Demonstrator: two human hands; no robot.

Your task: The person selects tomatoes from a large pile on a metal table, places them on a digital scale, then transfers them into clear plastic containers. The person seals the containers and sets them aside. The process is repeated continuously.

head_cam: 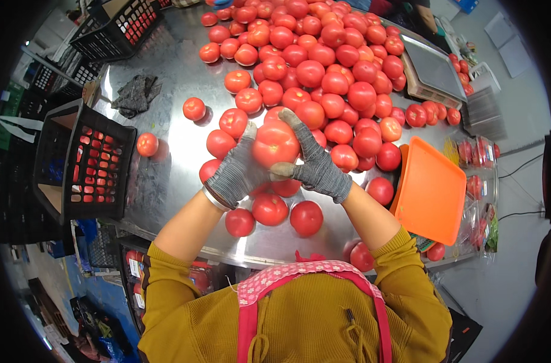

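Between my gloved hands, a large red tomato point(276, 144) is raised over the stainless-steel table point(166, 195). My left hand point(239, 170), in a grey knit glove, cups it from the left and below. On the other side my right hand point(314, 161), gloved the same way, touches it with the fingertips and thumb. A big heap of tomatoes point(321, 54) spreads over the table beyond my hands. Nearer my apron lie a few loose tomatoes, one of them point(270, 209) just below my wrists. Another single tomato point(194, 109) sits apart to the left of the heap.
Black plastic crates point(71, 199) with tomatoes stand along the left edge, near a dark crumpled cloth point(137, 95). To the right are a weighing scale point(432, 68), an orange tray point(432, 190) and packed tomatoes point(482, 152). Another person's arm point(425, 18) shows at the far side.
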